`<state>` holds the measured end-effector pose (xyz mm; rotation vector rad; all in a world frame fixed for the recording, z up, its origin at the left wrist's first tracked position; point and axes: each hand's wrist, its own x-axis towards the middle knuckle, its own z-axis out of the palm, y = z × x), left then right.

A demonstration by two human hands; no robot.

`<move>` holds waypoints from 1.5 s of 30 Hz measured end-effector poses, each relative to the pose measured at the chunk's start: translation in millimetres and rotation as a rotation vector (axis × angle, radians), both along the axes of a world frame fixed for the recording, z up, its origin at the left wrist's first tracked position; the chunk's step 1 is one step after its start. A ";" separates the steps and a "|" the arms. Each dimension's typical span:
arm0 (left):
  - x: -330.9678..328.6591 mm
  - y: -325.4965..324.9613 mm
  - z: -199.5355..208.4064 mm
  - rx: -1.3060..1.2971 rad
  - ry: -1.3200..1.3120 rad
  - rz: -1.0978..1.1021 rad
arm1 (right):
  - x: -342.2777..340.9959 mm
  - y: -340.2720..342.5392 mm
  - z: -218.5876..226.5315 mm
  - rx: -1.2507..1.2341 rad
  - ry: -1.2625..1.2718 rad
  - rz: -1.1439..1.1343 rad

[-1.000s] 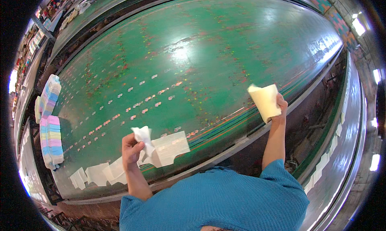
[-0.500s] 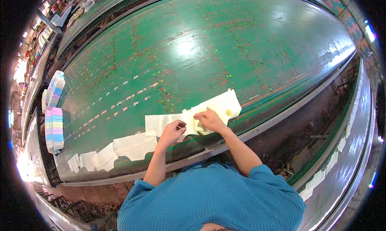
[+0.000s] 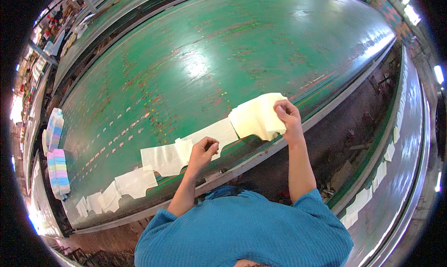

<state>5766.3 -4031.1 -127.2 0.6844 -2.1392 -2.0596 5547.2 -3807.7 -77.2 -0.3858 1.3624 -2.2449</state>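
My right hand [image 3: 289, 122] grips the right end of a pale yellow stack of cut cloth pieces [image 3: 257, 114], thumb on top, with the stack bent over at that end. My left hand [image 3: 203, 154] is curled, thumb close to the fingers, over a row of white cloth pieces. Whatever it pinches, if anything, is hidden. Beneath and beside it lie overlapping white cloth pieces [image 3: 163, 158], one of them reaching right to the yellow stack. Another white piece [image 3: 136, 181] with cut-out edges lies further left.
A long green table [image 3: 153, 76] with paint specks stretches away. Smaller white pieces [image 3: 95, 203] lie at its near left. Striped pastel cloth stacks [image 3: 58, 174] sit on the left edge. A metal rail [image 3: 260, 156] borders the near side; another table [image 3: 396, 174] with white pieces stands at right.
My right hand has moved right and now grips the yellow stack's right end. The stack has shifted off the white pieces, baring more of them. My left hand stays near them; the view has turned slightly.
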 end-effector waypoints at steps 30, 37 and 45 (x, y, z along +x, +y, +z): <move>-185.0 117.0 -8.7 0.156 0.113 0.052 | -54.3 40.9 -42.2 0.629 0.316 0.242; -213.7 130.2 -13.5 0.125 0.086 0.087 | -110.0 44.1 -35.9 0.525 0.113 0.479; -205.8 108.4 -23.1 0.683 0.351 0.257 | -162.2 55.6 -44.6 0.263 -0.276 0.407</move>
